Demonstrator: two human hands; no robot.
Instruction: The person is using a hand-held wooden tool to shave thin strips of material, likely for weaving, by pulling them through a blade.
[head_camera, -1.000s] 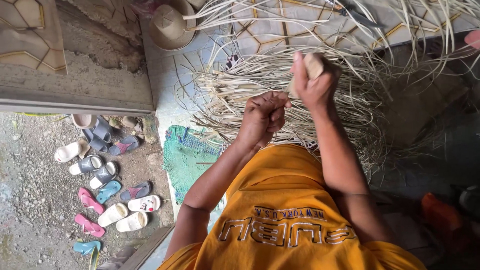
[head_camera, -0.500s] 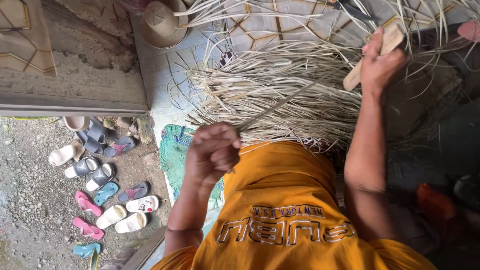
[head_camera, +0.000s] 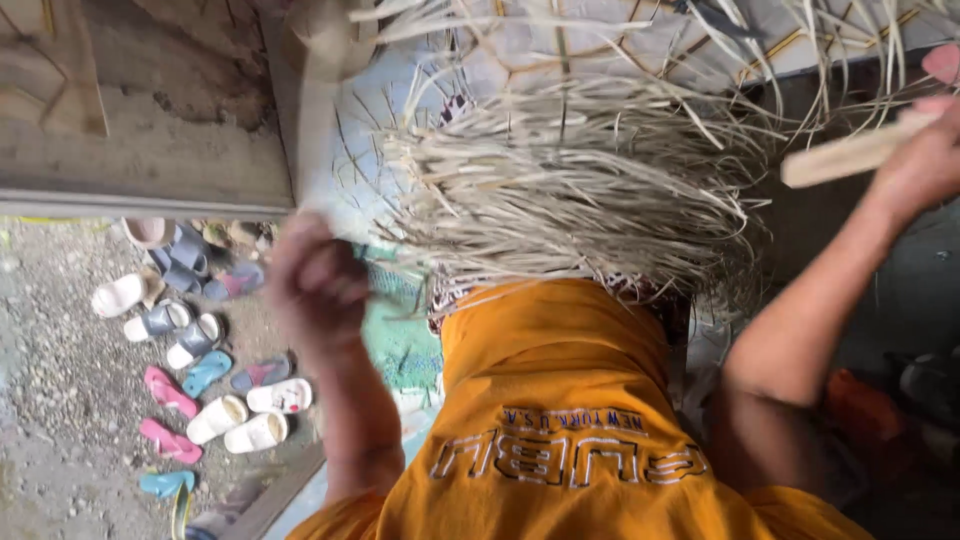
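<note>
Down low at the left, left hand (head_camera: 315, 285) blurred, fingers curled in toward a fist at the near edge of the bundle of straw strips (head_camera: 570, 190); cannot tell whether any strip is pinched inside. Off at the far right, right hand (head_camera: 925, 150) clamped round a flat wooden stick (head_camera: 850, 155), stick pointing left over the right end of the strips. Hands well apart, one on each side of the bundle.

Strips pale and dry, spread in a loose fan straight ahead, just above the orange shirt (head_camera: 560, 420), loose ends sticking out on all sides, more strips trailing along the top. Patch of green woven mat (head_camera: 400, 340) just beside the left forearm, under the near strips.

Farther left, lower down on gravel ground (head_camera: 60, 400), a scatter of sandals (head_camera: 200, 380) in pink, white, grey and blue. Concrete step (head_camera: 150, 150) above them.
</note>
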